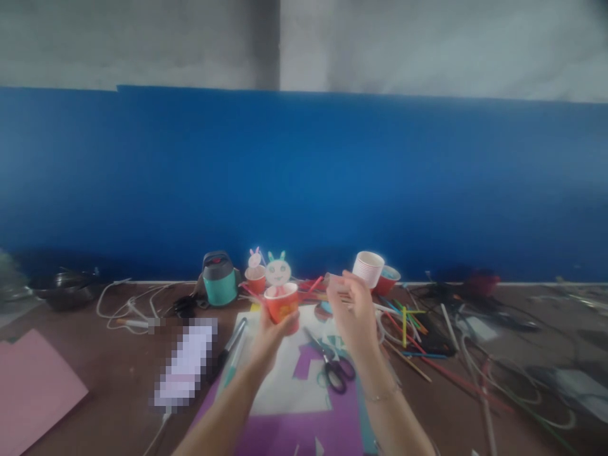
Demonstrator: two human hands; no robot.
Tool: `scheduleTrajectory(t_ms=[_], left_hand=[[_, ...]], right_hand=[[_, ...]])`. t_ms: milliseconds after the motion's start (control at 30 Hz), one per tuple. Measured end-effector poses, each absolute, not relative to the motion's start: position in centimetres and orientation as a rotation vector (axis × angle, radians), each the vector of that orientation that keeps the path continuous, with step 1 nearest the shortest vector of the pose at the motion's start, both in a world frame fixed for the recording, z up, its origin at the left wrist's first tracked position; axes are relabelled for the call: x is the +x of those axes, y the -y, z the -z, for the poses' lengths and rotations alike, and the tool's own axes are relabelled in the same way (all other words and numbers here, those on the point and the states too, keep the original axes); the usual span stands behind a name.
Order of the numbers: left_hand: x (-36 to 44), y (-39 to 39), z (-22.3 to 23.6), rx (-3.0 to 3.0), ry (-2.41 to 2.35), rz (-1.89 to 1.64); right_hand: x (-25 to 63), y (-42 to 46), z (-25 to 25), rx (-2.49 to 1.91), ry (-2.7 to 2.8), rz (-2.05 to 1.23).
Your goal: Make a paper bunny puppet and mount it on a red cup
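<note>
My left hand (274, 329) is wrapped round a red paper cup (282, 306), holding it upright above the white paper. A white paper animal face (278, 271) with green ears rises over the cup's rim. Red arm-like strips stick out on both sides of the cup. My right hand (352, 304) is raised to the right of the cup, apart from it, with thumb and fingers pinched on a small translucent strip (333, 278). Under the hands, scissors (335, 370) with dark handles lie on the white paper (280, 386) beside purple paper scraps (308, 362).
Behind stand a teal flask (220, 285), a smaller cup figure (255, 276), a stack of white cups (368, 268) and a red bowl (387, 280). Coloured sticks (415, 323) and cables clutter the right. Pink paper (40, 392) and a blurred-out phone (186, 362) lie left.
</note>
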State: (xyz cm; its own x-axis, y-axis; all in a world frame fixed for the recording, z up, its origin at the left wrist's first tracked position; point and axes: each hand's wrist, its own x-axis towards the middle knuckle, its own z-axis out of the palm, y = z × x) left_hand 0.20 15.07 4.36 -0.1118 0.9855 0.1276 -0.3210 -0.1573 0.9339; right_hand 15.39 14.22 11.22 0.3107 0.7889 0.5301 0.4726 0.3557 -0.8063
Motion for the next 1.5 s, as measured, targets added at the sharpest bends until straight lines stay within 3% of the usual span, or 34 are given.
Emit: scheduleTrajectory(t_ms=[133, 200, 667, 1200, 1500], left_hand=[[0.5, -14.7, -5.0, 0.953, -0.973, -1.537], [0.8, -14.3, -5.4, 0.972, -1.008, -1.525], [0.7, -14.2, -6.3, 1.08, -1.052, -1.465], [0.0, -15.2, -5.7, 1.035, -1.01, -1.439], [-1.1, -13.4, -5.8, 1.157, -1.012, -1.369]], right_hand=[[15.1, -15.3, -10.0, -1.249, 1.508, -0.837], [14.6, -16.0, -9.2, -1.217, 1.496, -0.919], [13.7, -17.1, -7.4, -1.129, 1.19, -1.003], [16.5, -16.9, -8.1, -1.379, 1.383, -1.147], [17.0, -15.8, -6.1, -1.401, 1.351, -1.191]])
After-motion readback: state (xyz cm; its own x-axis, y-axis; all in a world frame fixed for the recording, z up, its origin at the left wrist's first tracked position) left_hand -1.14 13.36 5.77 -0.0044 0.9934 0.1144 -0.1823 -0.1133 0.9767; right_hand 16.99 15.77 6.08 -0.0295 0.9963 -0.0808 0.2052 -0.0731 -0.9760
